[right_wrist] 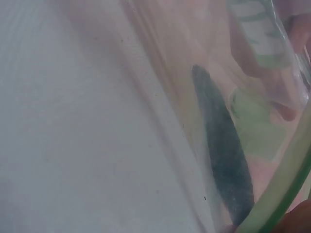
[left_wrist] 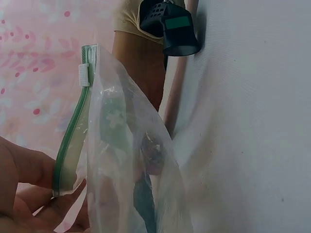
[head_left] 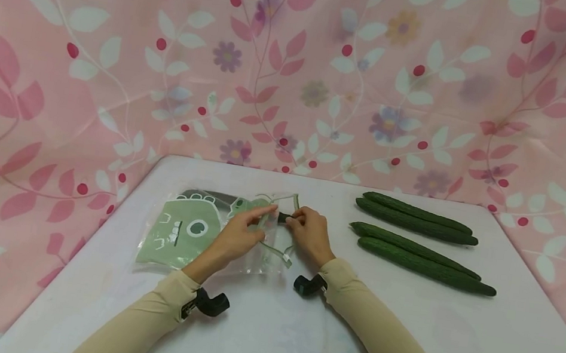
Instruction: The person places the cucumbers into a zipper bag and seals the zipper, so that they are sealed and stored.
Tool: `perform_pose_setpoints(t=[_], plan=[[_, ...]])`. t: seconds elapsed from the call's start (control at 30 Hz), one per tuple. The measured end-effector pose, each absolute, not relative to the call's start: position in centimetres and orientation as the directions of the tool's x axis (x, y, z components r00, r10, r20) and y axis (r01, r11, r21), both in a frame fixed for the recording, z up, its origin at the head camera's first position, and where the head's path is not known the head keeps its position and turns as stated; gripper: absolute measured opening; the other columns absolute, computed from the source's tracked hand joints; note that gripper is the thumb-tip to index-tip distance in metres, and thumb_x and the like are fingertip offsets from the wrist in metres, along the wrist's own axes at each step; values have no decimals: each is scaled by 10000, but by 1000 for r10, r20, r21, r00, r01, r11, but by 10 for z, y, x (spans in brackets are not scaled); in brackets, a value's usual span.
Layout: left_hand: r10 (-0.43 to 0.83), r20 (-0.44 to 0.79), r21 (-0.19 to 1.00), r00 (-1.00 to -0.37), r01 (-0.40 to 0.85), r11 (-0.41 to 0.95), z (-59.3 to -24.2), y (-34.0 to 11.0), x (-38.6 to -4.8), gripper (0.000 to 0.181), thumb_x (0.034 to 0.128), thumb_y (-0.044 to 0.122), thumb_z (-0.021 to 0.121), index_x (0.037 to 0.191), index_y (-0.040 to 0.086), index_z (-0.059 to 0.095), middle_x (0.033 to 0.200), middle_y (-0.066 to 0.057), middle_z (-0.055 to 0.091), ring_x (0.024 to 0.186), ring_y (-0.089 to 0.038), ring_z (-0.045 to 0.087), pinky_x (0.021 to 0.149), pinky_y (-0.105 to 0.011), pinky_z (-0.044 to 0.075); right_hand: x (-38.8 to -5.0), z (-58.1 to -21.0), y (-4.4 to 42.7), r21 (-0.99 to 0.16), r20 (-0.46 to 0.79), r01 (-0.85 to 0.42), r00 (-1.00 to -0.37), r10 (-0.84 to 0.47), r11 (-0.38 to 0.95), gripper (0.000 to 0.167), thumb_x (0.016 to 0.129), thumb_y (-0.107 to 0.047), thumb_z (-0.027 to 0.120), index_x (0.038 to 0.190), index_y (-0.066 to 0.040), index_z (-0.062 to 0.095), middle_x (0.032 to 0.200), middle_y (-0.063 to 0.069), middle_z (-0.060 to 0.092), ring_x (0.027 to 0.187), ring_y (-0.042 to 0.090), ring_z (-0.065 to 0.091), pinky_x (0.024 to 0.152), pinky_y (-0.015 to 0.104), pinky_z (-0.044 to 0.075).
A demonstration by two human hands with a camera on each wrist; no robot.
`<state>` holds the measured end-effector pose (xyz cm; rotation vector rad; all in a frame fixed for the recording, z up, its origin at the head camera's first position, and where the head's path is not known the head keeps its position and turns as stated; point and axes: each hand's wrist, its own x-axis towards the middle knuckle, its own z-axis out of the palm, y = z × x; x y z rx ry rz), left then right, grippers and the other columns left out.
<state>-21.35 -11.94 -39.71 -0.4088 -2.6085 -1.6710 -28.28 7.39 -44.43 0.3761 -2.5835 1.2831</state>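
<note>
A clear zip bag (head_left: 182,235) printed with a green one-eyed monster lies on the left half of the table, its green-edged mouth turned right. My left hand (head_left: 241,232) pinches the bag's zip edge (left_wrist: 68,141) between thumb and fingers, holding the mouth apart. Inside the bag lies a dark green cucumber (right_wrist: 223,150), partly hidden by the print. Its near end sticks out toward the mouth, where my right hand (head_left: 311,235) grips it with the fingertips. A white slider (left_wrist: 83,75) sits at one end of the zip.
Two pairs of long cucumbers lie on the right of the table: a back pair (head_left: 418,221) and a front pair (head_left: 428,266). White cloth (head_left: 375,328) covers the table. Behind it hangs a pink floral curtain (head_left: 298,70). A small black camera (head_left: 308,287) is worn on the right wrist.
</note>
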Motion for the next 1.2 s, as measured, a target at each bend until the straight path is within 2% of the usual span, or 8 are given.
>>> perform_pose_setpoints(t=[0.17, 0.27, 0.4, 0.6, 0.73, 0.97, 1.07, 1.2], plan=[[177, 174, 873, -969, 235, 427, -399, -120, -213, 652, 822, -6, 596, 1434, 220, 572, 1440, -27, 562, 1276, -321, 521, 769, -333, 447, -281, -444, 79, -727, 323, -357, -932, -167, 586, 176, 861, -51, 747, 1017, -11, 678, 851, 58, 741, 783, 170, 682, 753, 352, 543], [169, 180, 870, -969, 237, 432, -398, -119, -213, 638, 827, 3, 608, 1430, 211, 577, 1433, -29, 570, 1267, -321, 532, 761, -336, 462, -276, -443, 83, -700, 330, -394, -918, -220, 596, 229, 820, -6, 757, 1028, 7, 662, 863, 72, 718, 777, 174, 657, 746, 351, 543], [172, 184, 873, -968, 241, 423, -396, -117, -212, 614, 841, 22, 622, 1423, 218, 583, 1428, -25, 572, 1246, -314, 546, 763, -330, 499, -266, -436, 92, -643, 317, -440, -898, -305, 627, 233, 815, -46, 775, 1024, -12, 676, 901, 77, 700, 816, 197, 650, 751, 347, 534], [152, 192, 864, -970, 240, 443, -393, -117, -211, 567, 868, 68, 650, 1404, 244, 600, 1384, -17, 594, 1153, -270, 576, 699, -312, 486, -251, -423, 115, -586, 360, -542, -840, -406, 603, 241, 859, -82, 748, 1089, -22, 706, 1043, 106, 721, 926, 286, 675, 767, 399, 543], [153, 191, 867, -969, 240, 436, -392, -117, -210, 542, 888, 76, 659, 1405, 229, 599, 1366, -19, 599, 1081, -253, 565, 675, -304, 460, -245, -419, 134, -557, 399, -597, -802, -444, 578, 263, 894, -96, 731, 1154, -52, 724, 1130, 95, 723, 962, 294, 680, 742, 416, 564], [182, 198, 878, -963, 257, 403, -392, -119, -210, 559, 866, 47, 677, 1397, 209, 606, 1356, -26, 610, 1005, -247, 553, 671, -298, 451, -242, -409, 172, -537, 429, -586, -809, -402, 606, 213, 908, -146, 730, 1120, -131, 749, 1133, 45, 726, 989, 274, 672, 745, 410, 568], [190, 209, 875, -959, 270, 402, -391, -119, -210, 571, 843, 43, 672, 1391, 190, 611, 1345, -29, 616, 984, -238, 548, 657, -283, 442, -241, -403, 193, -537, 437, -566, -821, -367, 626, 200, 917, -164, 725, 1116, -157, 747, 1104, 44, 727, 888, 244, 667, 712, 383, 551], [184, 229, 859, -956, 288, 423, -390, -119, -211, 541, 827, 46, 660, 1361, 132, 636, 1305, -36, 632, 948, -220, 542, 641, -266, 429, -240, -398, 221, -554, 431, -523, -846, -314, 648, 202, 922, -166, 720, 1121, -141, 741, 1056, 72, 730, 740, 227, 672, 634, 305, 519]])
